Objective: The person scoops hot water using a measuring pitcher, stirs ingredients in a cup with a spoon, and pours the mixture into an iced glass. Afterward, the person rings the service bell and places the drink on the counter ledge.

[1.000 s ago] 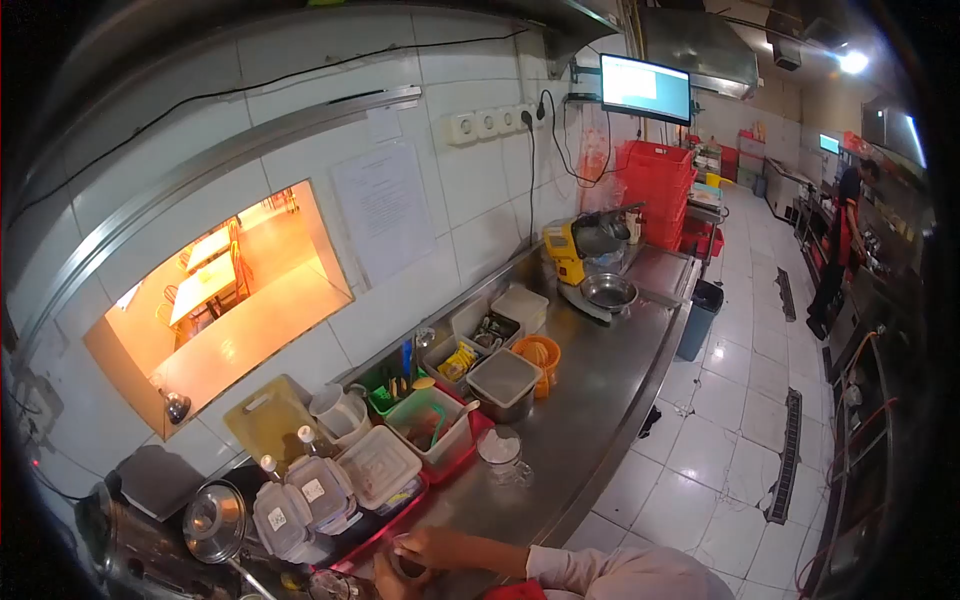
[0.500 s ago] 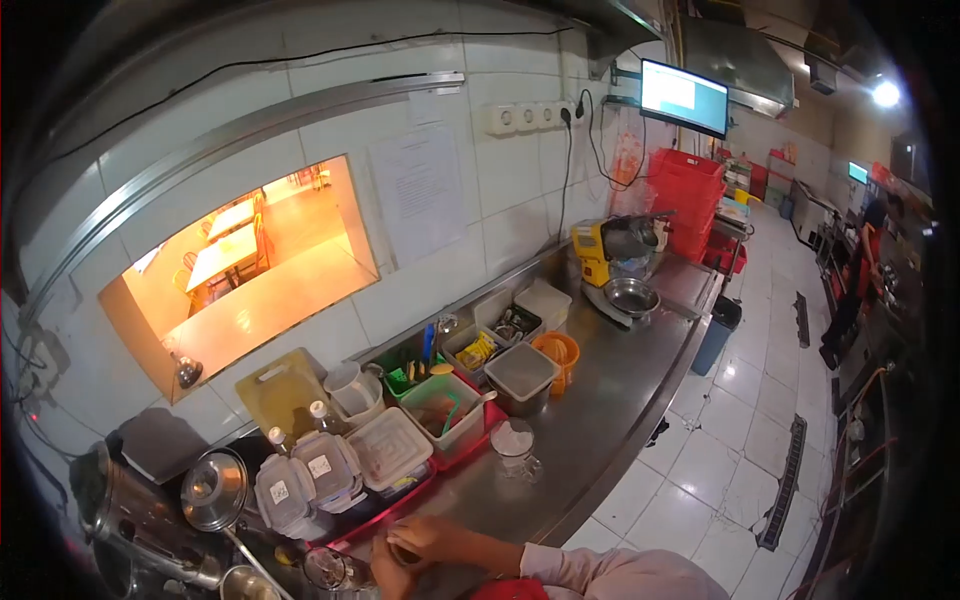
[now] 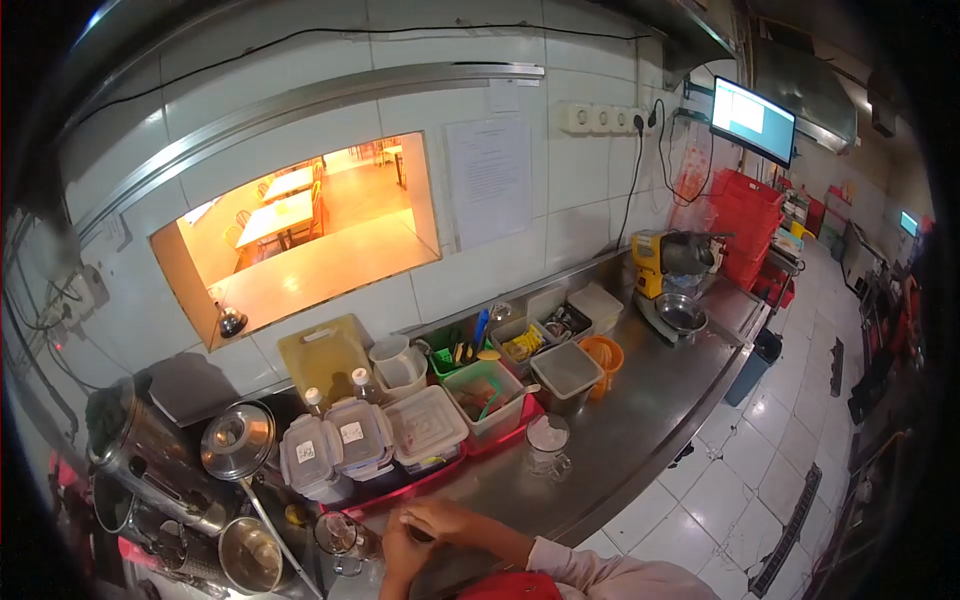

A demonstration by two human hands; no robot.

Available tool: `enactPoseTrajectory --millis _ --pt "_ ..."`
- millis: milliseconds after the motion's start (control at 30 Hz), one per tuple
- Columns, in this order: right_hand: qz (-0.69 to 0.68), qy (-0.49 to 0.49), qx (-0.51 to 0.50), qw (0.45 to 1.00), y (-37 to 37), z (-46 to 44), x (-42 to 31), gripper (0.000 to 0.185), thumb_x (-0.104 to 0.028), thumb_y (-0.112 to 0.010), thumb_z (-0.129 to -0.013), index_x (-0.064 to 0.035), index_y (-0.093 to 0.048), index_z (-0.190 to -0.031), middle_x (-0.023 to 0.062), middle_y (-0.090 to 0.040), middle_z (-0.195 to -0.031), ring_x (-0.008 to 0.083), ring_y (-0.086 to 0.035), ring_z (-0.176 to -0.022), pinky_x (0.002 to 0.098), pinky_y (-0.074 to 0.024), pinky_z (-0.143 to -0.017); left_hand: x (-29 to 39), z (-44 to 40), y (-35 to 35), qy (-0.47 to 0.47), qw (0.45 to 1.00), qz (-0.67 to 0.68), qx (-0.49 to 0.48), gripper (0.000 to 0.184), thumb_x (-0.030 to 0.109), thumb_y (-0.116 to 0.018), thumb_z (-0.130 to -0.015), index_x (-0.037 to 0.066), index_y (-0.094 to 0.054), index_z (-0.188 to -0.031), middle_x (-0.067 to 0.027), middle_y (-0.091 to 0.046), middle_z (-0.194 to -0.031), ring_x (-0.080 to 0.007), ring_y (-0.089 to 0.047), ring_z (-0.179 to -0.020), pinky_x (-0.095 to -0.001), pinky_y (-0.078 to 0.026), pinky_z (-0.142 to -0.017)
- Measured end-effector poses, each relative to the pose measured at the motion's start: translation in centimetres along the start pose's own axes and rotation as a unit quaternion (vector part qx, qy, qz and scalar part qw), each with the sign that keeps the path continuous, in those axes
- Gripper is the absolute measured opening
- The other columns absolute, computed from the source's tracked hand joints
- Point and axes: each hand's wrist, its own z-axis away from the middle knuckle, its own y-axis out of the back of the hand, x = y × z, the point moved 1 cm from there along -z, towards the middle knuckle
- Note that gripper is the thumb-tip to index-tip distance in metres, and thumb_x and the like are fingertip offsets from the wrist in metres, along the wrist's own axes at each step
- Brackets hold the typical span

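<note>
My left hand [image 3: 402,552] and my right hand [image 3: 440,519] are brought together low in the head view, over the front of the steel counter. The fingers of both are closed against each other. A small dark patch shows between them, but I cannot make out what they hold. Just left of my left hand stands a glass mug [image 3: 340,535] with something dark reddish in it. Further right on the counter is a second glass mug [image 3: 548,436] with white contents.
Lidded plastic boxes [image 3: 352,437] and an open tub [image 3: 485,402] sit along a red tray [image 3: 400,497]. Pots and a steel saucepan [image 3: 250,553] crowd the left. A scale with a steel bowl [image 3: 681,314] and an orange basket [image 3: 604,365] are further along. The counter's right edge borders a tiled floor.
The view has turned left and down, so the counter things sit further right and more of the saucepan shows. My hands stay together beside the glass mug.
</note>
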Motion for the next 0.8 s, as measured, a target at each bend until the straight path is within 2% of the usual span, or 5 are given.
enactPoseTrajectory --millis 167,333,400,633,800 --pt "0.123 -0.081 -0.052 0.988 0.1 -0.1 0.2 0.032 -0.03 -0.048 -0.095 -0.0014 -0.058 -0.105 0.0212 -0.062 -0.096 0.0395 -0.059 -0.092 0.0441 -0.0468 -0.078 -0.4 -0.3 0.0 -0.002 1.0 0.02 -0.002 0.062 0.025 -0.084 -0.059 0.003 -0.055 -0.109 -0.0171 -0.062 -0.101 -0.0369 -0.06 -0.096 -0.0433 -0.049 -0.08" --pt "0.082 0.012 0.019 0.996 -0.6 -0.2 1.6 0.024 -0.024 -0.049 -0.093 -0.0028 -0.06 -0.093 0.021 -0.062 -0.09 0.0388 -0.06 -0.085 0.0468 -0.047 -0.074 -3.2 0.3 -0.8 -0.063 0.998 0.008 0.008 0.082 0.03 -0.086 -0.058 0.0 -0.047 -0.123 -0.0213 -0.056 -0.115 -0.0379 -0.055 -0.108 -0.043 -0.045 -0.092" --pt "0.114 -0.098 -0.004 0.989 0.4 -0.2 0.5 0.024 -0.023 -0.05 -0.091 -0.0023 -0.06 -0.088 0.023 -0.062 -0.086 0.0409 -0.06 -0.081 0.0494 -0.0465 -0.07 -2.8 0.5 -0.3 -0.028 0.999 0.03 0.015 0.095 0.032 -0.089 -0.056 -0.002 -0.041 -0.13 -0.0207 -0.05 -0.124 -0.0361 -0.05 -0.115 -0.0427 -0.041 -0.097" --pt "0.125 -0.024 0.091 0.988 1.2 -0.3 -0.3 0.024 -0.022 -0.05 -0.093 0.0 -0.059 -0.094 0.0226 -0.062 -0.083 0.0411 -0.06 -0.077 0.0486 -0.0472 -0.069 -4.1 1.8 0.5 0.07 0.995 0.076 -0.004 0.108 0.052 -0.087 -0.054 0.002 -0.037 -0.135 -0.0191 -0.065 -0.096 -0.0336 -0.066 -0.085 -0.0409 -0.052 -0.072" --pt "-0.024 -0.145 -0.041 0.988 1.9 -1.1 -1.9 0.026 -0.022 -0.049 -0.095 0.0017 -0.057 -0.089 0.0207 -0.062 -0.082 0.0397 -0.06 -0.079 0.0461 -0.0453 -0.068 -4.7 2.1 -0.3 0.099 0.994 -0.031 -0.042 0.105 0.063 -0.08 -0.054 0.0 -0.043 -0.13 -0.0218 -0.067 -0.091 -0.0375 -0.067 -0.082 -0.0419 -0.052 -0.071"
